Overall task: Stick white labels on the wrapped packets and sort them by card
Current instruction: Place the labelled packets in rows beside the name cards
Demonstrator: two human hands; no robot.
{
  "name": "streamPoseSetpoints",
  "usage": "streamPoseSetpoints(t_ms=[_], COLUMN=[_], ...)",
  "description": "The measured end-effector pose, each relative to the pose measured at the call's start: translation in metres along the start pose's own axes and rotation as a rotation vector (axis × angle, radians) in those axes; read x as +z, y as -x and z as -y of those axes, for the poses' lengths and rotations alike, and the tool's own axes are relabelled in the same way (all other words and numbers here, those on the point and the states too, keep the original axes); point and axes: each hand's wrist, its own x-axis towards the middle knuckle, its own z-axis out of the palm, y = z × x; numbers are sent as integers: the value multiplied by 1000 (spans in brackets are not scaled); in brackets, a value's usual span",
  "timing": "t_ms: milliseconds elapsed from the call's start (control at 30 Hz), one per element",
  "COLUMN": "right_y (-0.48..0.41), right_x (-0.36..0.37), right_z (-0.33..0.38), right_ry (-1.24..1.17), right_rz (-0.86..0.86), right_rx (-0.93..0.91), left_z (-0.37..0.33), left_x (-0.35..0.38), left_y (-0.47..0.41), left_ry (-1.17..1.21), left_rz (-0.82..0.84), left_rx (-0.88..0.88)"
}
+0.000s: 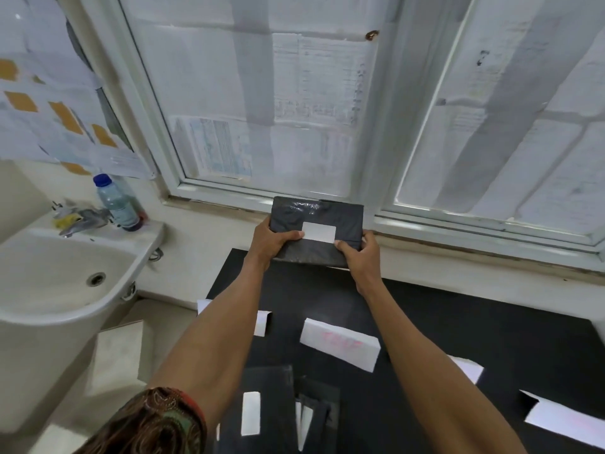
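Note:
A packet wrapped in black plastic (pixel 322 213) is held up against the window sill, above the far edge of the black table (pixel 458 322). A blank white label (pixel 318 232) sits on its front. My left hand (pixel 270 239) grips the packet's left end, thumb at the label's left edge. My right hand (pixel 363 257) grips the right end, thumb at the label's lower right corner. Folded white cards stand on the table: one with faint red writing (pixel 340 344), one partly behind my left forearm (pixel 262 322), two to the right (pixel 468 368) (pixel 566 421). More labelled black packets (pixel 262 411) lie near me.
A white washbasin (pixel 59 283) with a tap (pixel 78 221) and a blue-capped water bottle (pixel 114 201) is on the left. The window (pixel 294 103) behind is covered with paper sheets. A pale tiled floor shows below the basin.

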Motion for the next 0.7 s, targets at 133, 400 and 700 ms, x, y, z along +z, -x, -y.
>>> streamPoseSetpoints(t_ms=[133, 400, 700], right_y=[3, -9, -19], right_x=[46, 126, 190], right_z=[-3, -49, -129], right_ry=[61, 280, 373], right_rz=[-16, 31, 93], right_rx=[31, 269, 527], left_z=[20, 83, 164], left_x=[-40, -102, -133], left_y=[-22, -77, -117], left_ry=[-21, -327, -536], left_rz=[8, 12, 40], left_rx=[-35, -190, -408])
